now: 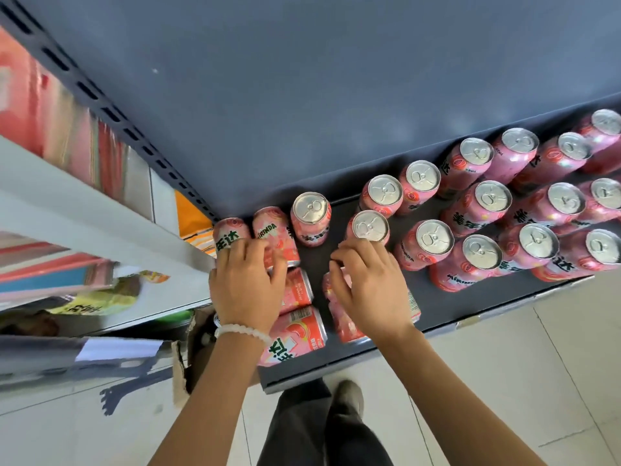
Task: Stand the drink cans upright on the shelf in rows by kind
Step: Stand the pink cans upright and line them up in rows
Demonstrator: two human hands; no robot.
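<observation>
Pink Mirinda cans cover a dark shelf [447, 307]. Several stand upright in rows on the right, such as one can [433, 242]. An upright can [311, 216] stands alone near the left. Several cans lie on their sides at the shelf's left end, including one at the front edge [295, 334]. My left hand [245, 284] rests over the lying cans at the far left [274, 232], fingers curled on them. My right hand [369, 284] covers another lying can [346, 326], fingertips touching the base of an upright can [369, 227].
A grey back panel [302, 95] rises behind the shelf. To the left a slotted upright [100, 105] separates a neighbouring shelf with colourful packets [84, 297]. A torn cardboard box [188, 364] sits below. Tiled floor and my legs [322, 428] are beneath.
</observation>
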